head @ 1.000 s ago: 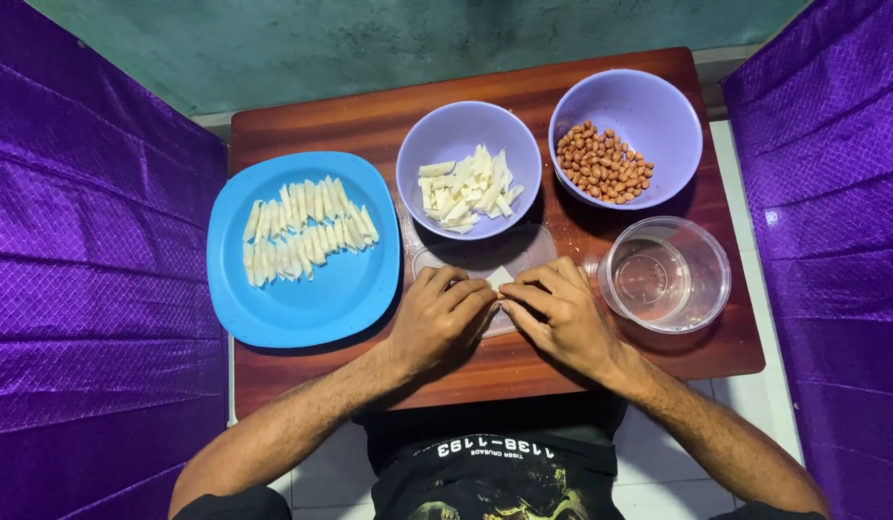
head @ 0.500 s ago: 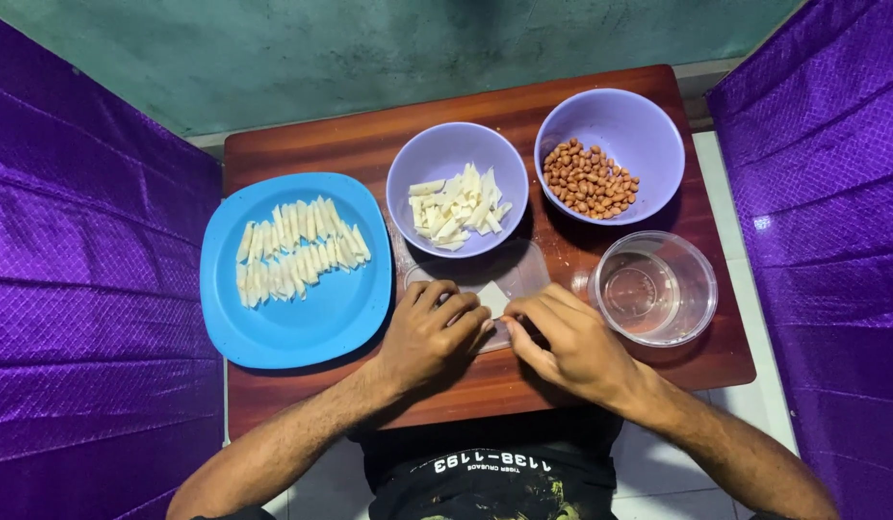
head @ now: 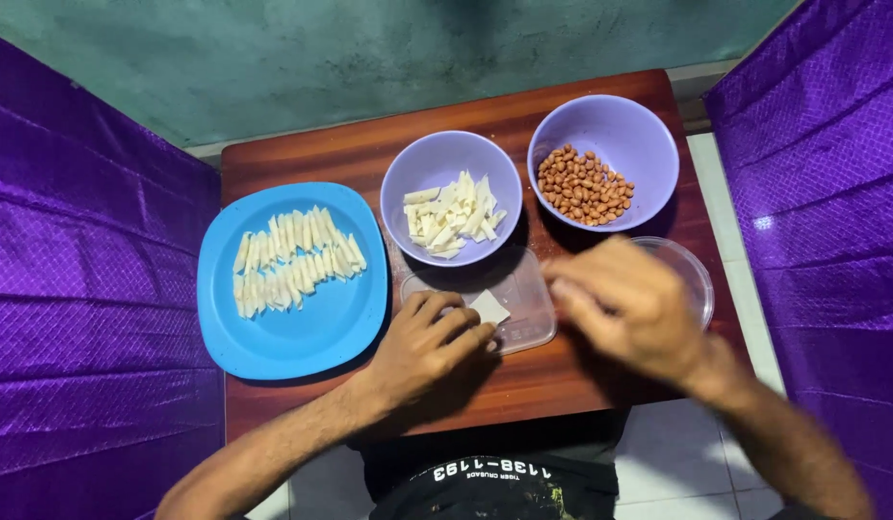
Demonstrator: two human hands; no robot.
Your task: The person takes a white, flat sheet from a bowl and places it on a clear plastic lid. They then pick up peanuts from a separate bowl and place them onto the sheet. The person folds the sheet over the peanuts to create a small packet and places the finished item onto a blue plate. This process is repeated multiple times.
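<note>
My left hand rests on a clear plastic board and its fingertips press on a small pale square wrapper. My right hand is blurred, lifted above the table to the right of the board, over the near edge of a clear glass bowl; its fingers look loosely curled and I cannot tell if they hold anything. A purple bowl of cut wrapper strips stands just beyond the board. A purple bowl of peanuts sits to its right.
A blue square plate with several rolled pale pieces in rows lies at the left on the brown wooden table. Purple cloth panels flank both sides. A green wall runs behind the table.
My right hand has left the board and moved up and to the right. My left hand stays on the wrapper. The camera view has shifted slightly.
</note>
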